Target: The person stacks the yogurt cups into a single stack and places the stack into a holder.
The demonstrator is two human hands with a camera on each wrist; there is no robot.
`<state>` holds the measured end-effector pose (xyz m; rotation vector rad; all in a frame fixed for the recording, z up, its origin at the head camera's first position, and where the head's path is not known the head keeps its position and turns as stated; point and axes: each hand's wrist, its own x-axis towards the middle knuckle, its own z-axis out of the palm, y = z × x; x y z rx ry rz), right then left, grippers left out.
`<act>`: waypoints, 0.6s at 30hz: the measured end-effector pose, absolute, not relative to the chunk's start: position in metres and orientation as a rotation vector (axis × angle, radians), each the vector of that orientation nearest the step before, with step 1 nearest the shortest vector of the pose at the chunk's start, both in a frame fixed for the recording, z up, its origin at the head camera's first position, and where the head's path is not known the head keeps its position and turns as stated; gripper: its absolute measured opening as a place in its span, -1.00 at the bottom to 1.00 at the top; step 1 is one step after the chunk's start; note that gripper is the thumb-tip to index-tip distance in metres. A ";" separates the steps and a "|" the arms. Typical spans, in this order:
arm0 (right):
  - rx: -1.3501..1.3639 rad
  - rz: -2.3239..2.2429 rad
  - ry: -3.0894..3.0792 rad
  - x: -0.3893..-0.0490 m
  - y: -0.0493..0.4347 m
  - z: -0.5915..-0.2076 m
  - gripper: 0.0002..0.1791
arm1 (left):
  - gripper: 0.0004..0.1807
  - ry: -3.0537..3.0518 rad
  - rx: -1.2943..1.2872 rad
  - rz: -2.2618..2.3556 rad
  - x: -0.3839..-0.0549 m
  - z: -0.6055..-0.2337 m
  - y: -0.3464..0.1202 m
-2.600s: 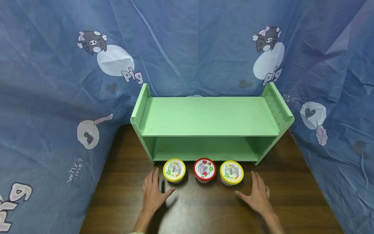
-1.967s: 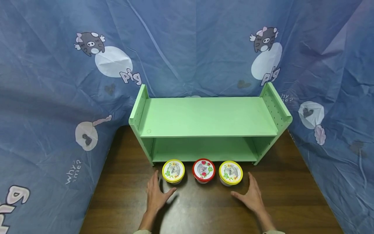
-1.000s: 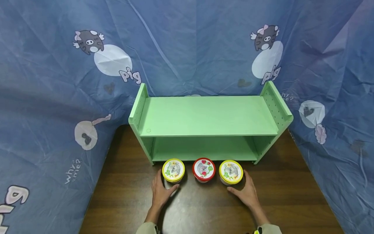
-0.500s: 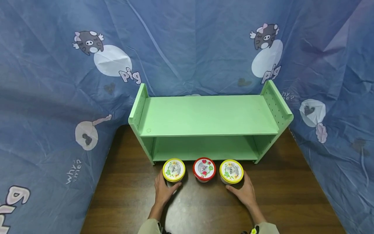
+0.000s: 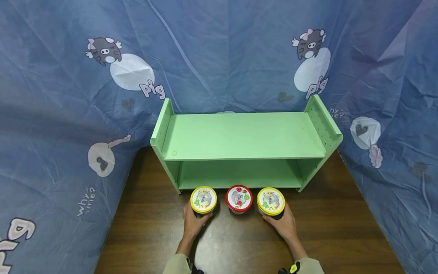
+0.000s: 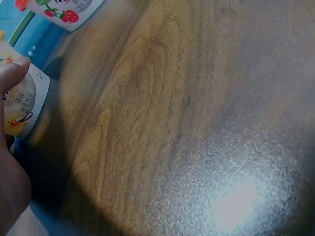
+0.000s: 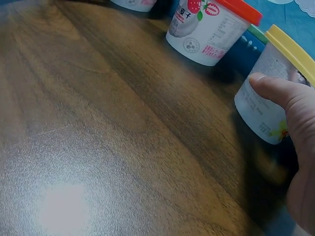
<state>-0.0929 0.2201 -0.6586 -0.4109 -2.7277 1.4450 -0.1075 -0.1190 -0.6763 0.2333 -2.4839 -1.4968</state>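
My left hand [image 5: 192,223] grips the left yellow-lidded yogurt cup [image 5: 203,199], its thumb along the near side; the left wrist view has the thumb pressed to the printed wall of that cup [image 6: 23,105]. On the other side my right hand [image 5: 286,226] holds the right yellow-lidded yogurt cup [image 5: 271,201]. Its thumb lies on the white wall of this cup [image 7: 261,110] in the right wrist view, and its other fingers are mostly hidden behind. Between the two stands a red-lidded yogurt cup [image 5: 238,198] with strawberry print, untouched by either hand.
A light green two-level shelf [image 5: 243,137] stands right behind the cups, with raised side panels. Everything rests on a dark brown wooden table [image 5: 239,247]. A blue cloth [image 5: 219,57] with pig prints hangs at the back and both sides.
Both hands have moved inward and forward from beside the outer cups and closed around them. The cups show hardly any movement; the red-lidded one stands where it was.
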 end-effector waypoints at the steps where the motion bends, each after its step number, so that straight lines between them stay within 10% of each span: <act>1: -0.408 1.452 -2.714 -0.093 0.219 -0.659 0.14 | 0.06 -2.483 0.239 -1.502 -0.108 -0.677 -0.119; 18: -0.452 1.433 -2.686 -0.095 0.213 -0.660 0.05 | -0.01 -2.491 0.308 -1.535 -0.108 -0.673 -0.112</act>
